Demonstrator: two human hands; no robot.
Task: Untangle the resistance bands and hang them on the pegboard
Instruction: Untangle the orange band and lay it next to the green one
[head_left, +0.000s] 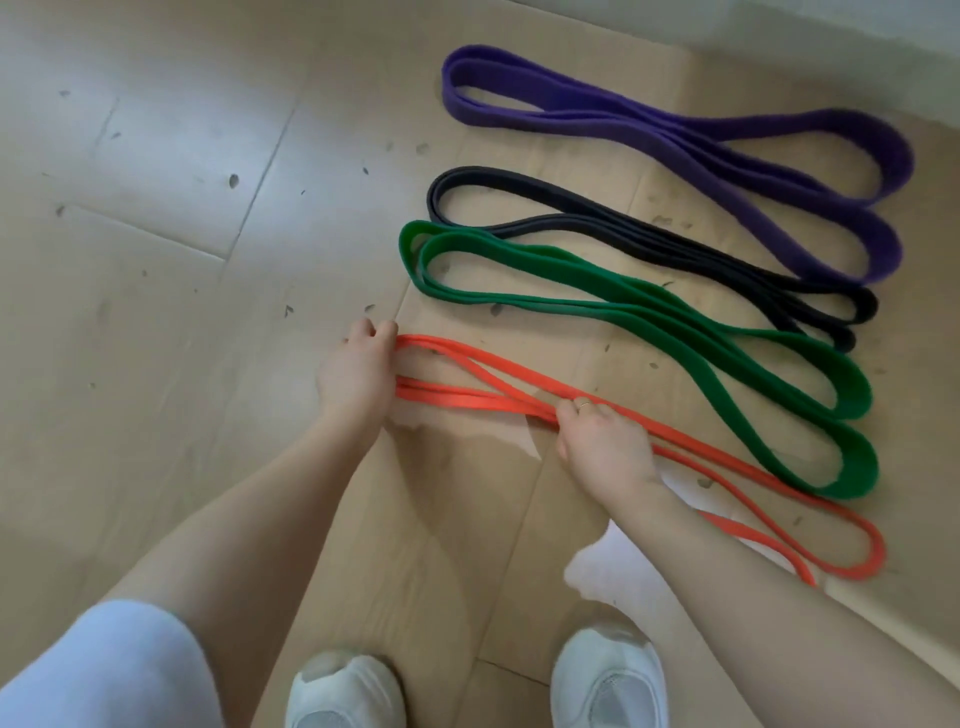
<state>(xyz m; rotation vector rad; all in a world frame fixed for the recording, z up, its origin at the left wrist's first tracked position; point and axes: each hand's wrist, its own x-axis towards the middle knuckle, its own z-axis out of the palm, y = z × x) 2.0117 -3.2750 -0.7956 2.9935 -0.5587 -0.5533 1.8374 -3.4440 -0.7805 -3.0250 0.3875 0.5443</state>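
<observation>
Several resistance bands lie folded side by side on the wooden floor: a wide purple band (675, 140) farthest away, then a black band (649, 244), a green band (649, 322) and, nearest me, a thin orange band (519, 384). My left hand (356, 374) grips the left looped end of the orange band, fingers curled round its strands. My right hand (605, 441) grips the same band near its middle, pinching the strands together. The band's right end curves round at the far right. No pegboard is in view.
A pale wood floor (156, 260) with small dark specks stretches to the left. My two white shoes (345, 691) (610, 680) stand at the bottom edge. A white wall base (831, 31) runs along the top right.
</observation>
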